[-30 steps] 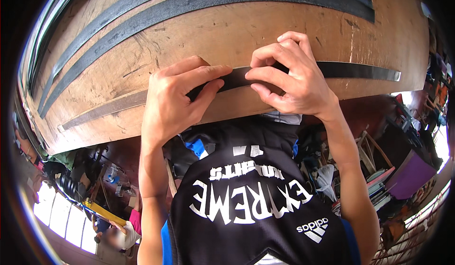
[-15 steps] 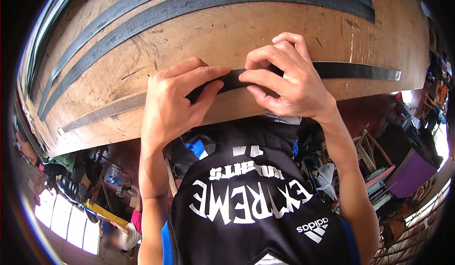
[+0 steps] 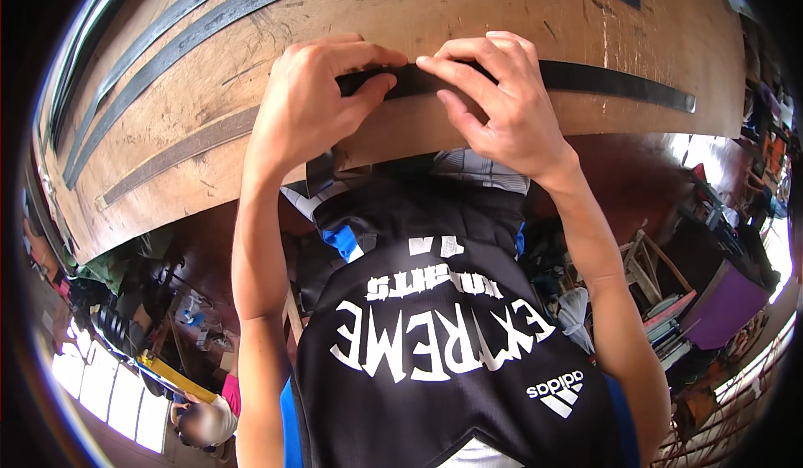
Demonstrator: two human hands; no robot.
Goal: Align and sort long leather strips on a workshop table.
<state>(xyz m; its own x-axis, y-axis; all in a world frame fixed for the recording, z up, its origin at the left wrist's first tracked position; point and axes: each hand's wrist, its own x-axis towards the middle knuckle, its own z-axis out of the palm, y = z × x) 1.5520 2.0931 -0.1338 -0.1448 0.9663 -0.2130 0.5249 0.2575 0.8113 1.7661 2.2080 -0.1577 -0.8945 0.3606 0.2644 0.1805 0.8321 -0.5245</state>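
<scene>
A black flat strip (image 3: 619, 83) lies along the near edge of a scratched wooden board (image 3: 468, 16). My left hand (image 3: 314, 104) pinches the strip's left part between thumb and fingers, and a short dark end hangs below the board's edge under that hand. My right hand (image 3: 502, 100) grips the same strip just to the right, fingertips almost meeting those of the left hand. Beyond my right hand the strip runs flat on the board toward the right.
Two longer black strips (image 3: 251, 4) and a thin brownish strip (image 3: 180, 154) lie across the board farther off. Below the board are cluttered tools and boxes, a purple box (image 3: 723, 305) at right, and another person (image 3: 205, 418) at lower left.
Both hands have shifted a little left along the strip and drawn closer together, so their fingertips now nearly touch.
</scene>
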